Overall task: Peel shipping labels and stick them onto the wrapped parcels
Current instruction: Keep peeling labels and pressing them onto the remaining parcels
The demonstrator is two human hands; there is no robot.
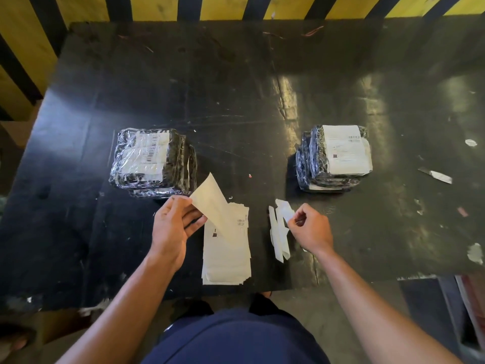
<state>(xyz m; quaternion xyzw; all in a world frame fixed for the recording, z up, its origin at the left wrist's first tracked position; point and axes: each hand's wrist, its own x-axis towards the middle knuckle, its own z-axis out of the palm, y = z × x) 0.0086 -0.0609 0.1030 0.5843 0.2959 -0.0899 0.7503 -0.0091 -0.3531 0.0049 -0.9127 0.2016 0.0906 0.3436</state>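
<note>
Left hand [170, 224] pinches a peeled label [210, 203] by its lower left corner, holding it up over the label stack [227, 253] at the tabletop's [236, 88] near edge. Right hand [308, 228] has its fingers curled onto a strip of backing paper [284, 211], above the loose strips [278, 237] beside the stack.

Unlabelled parcel stack [152, 161] sits left of centre, just past the left hand. Labelled stack [334, 158] sits right of centre, well apart.

Risks, as judged:
- Label is held by one corner only, so it can curl and stick to itself or to the fingers.
- It hangs over the stack, so a dip could glue it to the top sheet.
- Parcel wrap looks glossy and wrinkled; a one-handed lay-down likely traps creases or goes on skewed.
- Backing strip may cling to the right fingers and delay the second hand.
</note>
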